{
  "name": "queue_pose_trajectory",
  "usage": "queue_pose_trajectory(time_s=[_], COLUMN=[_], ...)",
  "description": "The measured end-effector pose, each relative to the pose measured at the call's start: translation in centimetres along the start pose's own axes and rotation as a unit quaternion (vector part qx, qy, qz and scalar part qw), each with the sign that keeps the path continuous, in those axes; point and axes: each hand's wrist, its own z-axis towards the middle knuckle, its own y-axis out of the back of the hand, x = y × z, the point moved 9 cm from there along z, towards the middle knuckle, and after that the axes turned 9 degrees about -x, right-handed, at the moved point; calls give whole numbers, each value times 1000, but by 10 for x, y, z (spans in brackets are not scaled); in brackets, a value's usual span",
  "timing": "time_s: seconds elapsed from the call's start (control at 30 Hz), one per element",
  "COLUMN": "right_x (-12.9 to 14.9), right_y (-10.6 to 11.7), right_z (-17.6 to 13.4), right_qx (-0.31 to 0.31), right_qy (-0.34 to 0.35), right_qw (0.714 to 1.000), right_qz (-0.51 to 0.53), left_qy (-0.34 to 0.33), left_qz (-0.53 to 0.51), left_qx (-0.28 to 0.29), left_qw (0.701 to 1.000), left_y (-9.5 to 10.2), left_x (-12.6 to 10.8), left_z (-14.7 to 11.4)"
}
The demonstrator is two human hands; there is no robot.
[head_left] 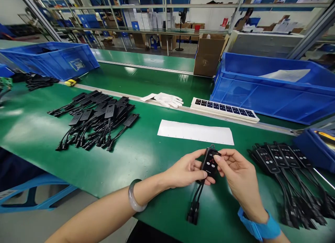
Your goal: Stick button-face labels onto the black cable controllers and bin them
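A small black controller (pixel 210 163) with short cables and plugs (pixel 193 211) hanging from it is held above the green table (pixel 146 156). My left hand (pixel 186 170) grips its left side. My right hand (pixel 237 173) holds its right side, with the fingertips pressing on its front face. A white backing strip (pixel 195 132) lies just beyond my hands. A row of black label stickers on a stack of sheets (pixel 225 109) lies further back. My left wrist bears a pale bangle, my right a blue band.
A heap of black controllers (pixel 96 119) lies at the left; a neat row of controllers (pixel 285 166) lies at the right. White gloves (pixel 167 99) rest by the conveyor. Blue bins (pixel 272 86) (pixel 52 58) stand right and left, with a cardboard box (pixel 208 54) behind.
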Motion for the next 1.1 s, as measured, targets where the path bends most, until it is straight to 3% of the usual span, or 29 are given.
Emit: queue_pose_trajectory(time_s=[0.73,0.93,1.1], right_x=[-13,-18,-27], right_y=[3,2,-8], right_z=[1,5,6], right_qx=[-26,-11,45], right_qy=[-51,-82,-83], right_qw=[997,995,995], right_qz=[42,52,10], left_qy=[-29,-12,18], left_qz=[37,29,-28], left_qx=[-2,-4,-11], left_qw=[999,1000,999], left_y=[-3,-1,5], left_x=[-1,2,8], left_z=[-1,1,4])
